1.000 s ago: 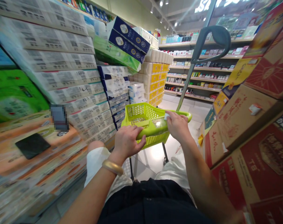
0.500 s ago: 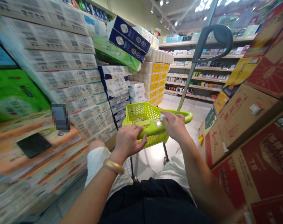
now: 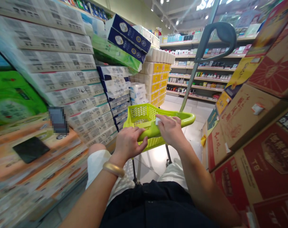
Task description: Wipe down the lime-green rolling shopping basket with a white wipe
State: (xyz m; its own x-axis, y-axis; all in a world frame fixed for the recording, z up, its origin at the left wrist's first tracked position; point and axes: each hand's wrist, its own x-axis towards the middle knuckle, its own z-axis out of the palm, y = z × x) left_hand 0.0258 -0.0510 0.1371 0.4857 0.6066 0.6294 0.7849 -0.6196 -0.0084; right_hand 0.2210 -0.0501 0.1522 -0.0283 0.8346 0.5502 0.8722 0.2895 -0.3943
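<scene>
In front of me stands a lime-green shopping basket [image 3: 144, 110] with perforated sides, on thin dark legs with casters. My left hand [image 3: 129, 141], a gold bangle on its wrist, is wrapped round the left part of the basket's thick green handle [image 3: 188, 118]. My right hand [image 3: 169, 128] presses a small white wad [image 3: 157, 120], like tissue or cloth, onto the middle of that handle. Most of the wad is hidden under the fingers. As far as I can see, the basket holds nothing.
Stacked tissue packs [image 3: 70, 63] line the left side. A phone [image 3: 58, 119] and a dark flat object [image 3: 31, 149] lie on orange packs. Cartons [image 3: 248, 117] are piled at right. A grey pull handle [image 3: 198, 50] rises behind the basket, before stocked shelves [image 3: 201, 68].
My right hand has slid left along the handle with the white wad, nearer to my left hand. The left hand keeps its grip. The view has shifted slightly.
</scene>
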